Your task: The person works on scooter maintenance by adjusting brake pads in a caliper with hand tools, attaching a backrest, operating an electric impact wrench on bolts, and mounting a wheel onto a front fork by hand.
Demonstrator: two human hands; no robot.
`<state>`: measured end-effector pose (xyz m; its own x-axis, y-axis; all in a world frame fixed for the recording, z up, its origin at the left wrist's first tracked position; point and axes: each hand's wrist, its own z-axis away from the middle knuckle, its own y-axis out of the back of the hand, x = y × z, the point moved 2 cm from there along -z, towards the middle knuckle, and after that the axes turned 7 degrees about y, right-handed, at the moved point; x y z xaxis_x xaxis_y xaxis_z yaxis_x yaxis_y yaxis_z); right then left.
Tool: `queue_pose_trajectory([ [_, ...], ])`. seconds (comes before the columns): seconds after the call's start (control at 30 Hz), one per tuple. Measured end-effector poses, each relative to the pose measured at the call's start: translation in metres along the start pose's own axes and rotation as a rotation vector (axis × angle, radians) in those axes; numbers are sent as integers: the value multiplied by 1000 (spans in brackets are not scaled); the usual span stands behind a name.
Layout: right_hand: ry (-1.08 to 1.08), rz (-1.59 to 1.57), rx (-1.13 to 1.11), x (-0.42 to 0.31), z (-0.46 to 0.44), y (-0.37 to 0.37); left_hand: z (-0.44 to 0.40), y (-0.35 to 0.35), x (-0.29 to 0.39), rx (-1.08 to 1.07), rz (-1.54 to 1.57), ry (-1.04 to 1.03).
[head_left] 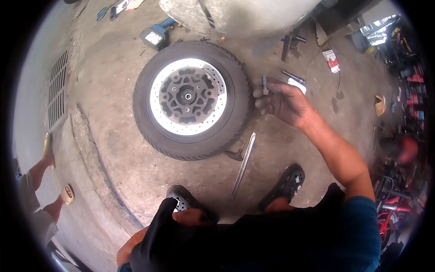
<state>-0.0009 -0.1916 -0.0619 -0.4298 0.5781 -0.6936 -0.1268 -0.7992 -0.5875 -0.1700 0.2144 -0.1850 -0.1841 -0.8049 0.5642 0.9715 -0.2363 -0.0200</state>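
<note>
My right hand is raised to the right of the wheel, fingers curled, with a small bolt pinched at the fingertips. The bolt's upper end is blue. The wheel lies flat on the floor, its brake disc facing up. A shiny drilled ring surrounds the dark, cut-out centre, and a round hole sits at the hub. Of my left arm only a part shows at the bottom; the left hand is hidden behind dark clothing.
A long metal bar and a hammer-like tool lie by the tyre. Behind it is a blue power tool. A dark rod and red-white box lie right. Another person's legs stand left, near a floor grate.
</note>
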Motion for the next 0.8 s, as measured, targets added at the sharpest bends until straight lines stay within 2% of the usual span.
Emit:
queue_pose_trajectory([
  [0.07, -96, -11, -41, -7, -3, -19, 28, 29, 16, 103, -33, 20],
  [0.1, -143, 92, -55, -13, -4, -33, 47, 47, 26, 160, -46, 38],
  [0.17, -227, 289, -101, -25, -8, -67, 107, 91, 51, 424, 309, 119],
  [0.2, -232, 346, -124, -27, -12, -81, 141, 106, 59, 632, 683, 171],
  [0.23, -239, 401, -146, -29, -15, -97, 141, 99, -7, 976, 461, 78],
  [0.27, -252, 454, -161, -33, -15, -116, 185, 119, 14, 1098, 979, 230],
  [0.33, -216, 360, -230, -48, -7, -168, 266, 147, 73, 1375, 721, 236],
  [0.37, -183, 311, -274, -52, -2, -193, 295, 154, 110, 1480, 694, 128],
  [0.4, -149, 257, -318, -57, 6, -222, 315, 153, 131, 1454, 838, -39],
  [0.47, -64, 178, -229, -71, 34, -276, 353, 154, 197, 1355, 933, -236],
  [0.5, 9, 125, -181, -78, 48, -301, 366, 152, 223, 1359, 898, -286],
  [0.57, 117, 52, -98, -102, 79, -347, 393, 151, 274, 1282, 1065, -333],
  [0.6, 147, 47, -64, -117, 94, -367, 408, 151, 296, 1275, 1150, -579],
  [0.7, 230, 20, 76, -172, 142, -423, 466, 148, 346, 1342, 1093, -514],
  [0.8, 160, -51, 112, -233, 191, -474, 532, 146, 390, 1369, 1085, -527],
])
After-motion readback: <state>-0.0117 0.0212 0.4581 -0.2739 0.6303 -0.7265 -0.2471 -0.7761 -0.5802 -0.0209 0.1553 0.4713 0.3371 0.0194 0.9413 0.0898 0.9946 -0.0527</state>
